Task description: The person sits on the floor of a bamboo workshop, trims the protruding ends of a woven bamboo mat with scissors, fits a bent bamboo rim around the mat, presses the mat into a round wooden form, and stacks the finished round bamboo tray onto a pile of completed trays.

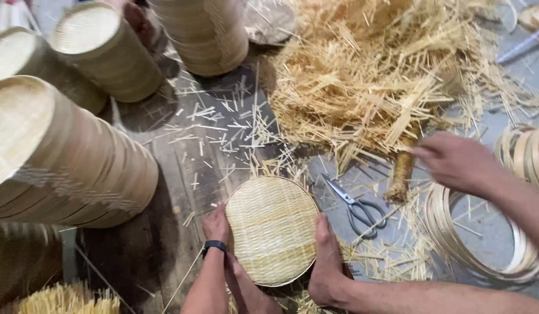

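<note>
One round woven mat point(272, 229) lay flat on the dark wooden floor point(165, 174), low in the middle of the view, between the left hand point(216, 224) and a bare foot point(326, 264). The left hand, with one black band point(214, 246) on its wrist, rested against the mat's left rim; whether its fingers were gripping the rim or only pressing on it could not be told. The foot touched the mat's right rim. The right hand point(455, 161) hung well apart from the mat, over to the right, loosely curled with its fingers pointing left, near one short brown bamboo stub point(402, 174); whether it held anything could not be told. One pair of scissors point(357, 206) lay just right of the mat, blades toward the upper left. Two piles of thin bamboo hoops showed at the right, a larger one point(455, 247) beneath the right forearm and a smaller one point(522, 154) beyond it. One big heap of pale split strips point(368, 75) filled the upper middle. Four stacks of round woven trays lay tipped on their sides at the left and top: a big near one point(77, 163), two behind it point(25, 58) point(115, 55), and one at the top point(208, 32). One bundle of strips point(66, 299) stood in the lower left corner.
</note>
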